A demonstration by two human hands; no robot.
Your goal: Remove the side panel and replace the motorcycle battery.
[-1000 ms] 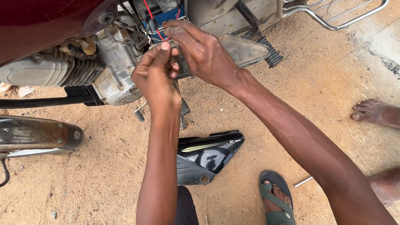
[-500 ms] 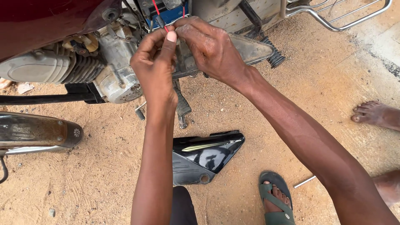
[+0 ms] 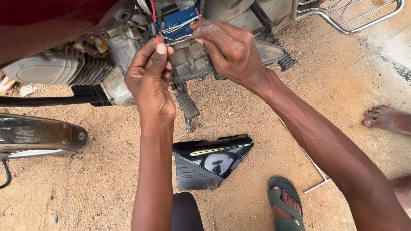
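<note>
A motorcycle stands on sandy ground, its engine [image 3: 60, 70] and open side bay at the top of the view. In the bay sits a blue battery [image 3: 182, 19] with white and red wires [image 3: 173, 34]. My left hand [image 3: 150, 79] pinches a thin red wire [image 3: 153, 15] between thumb and fingers. My right hand [image 3: 231, 49] grips the bundle of white wires just beside the battery. Both hands nearly touch each other. A black side cover panel [image 3: 212, 160] lies on the ground below my arms.
A chrome exhaust [image 3: 38, 139] juts in at the left. The kick lever [image 3: 186, 107] hangs under my left hand. A metal rod tool [image 3: 314, 171] lies on the sand at right. My sandalled foot [image 3: 287, 205] is below; another person's bare foot [image 3: 385, 117] is at the right edge.
Both hands have shifted slightly up and apart. The left hand now lifts the red wire higher, and the right hand has closed on the white wires.
</note>
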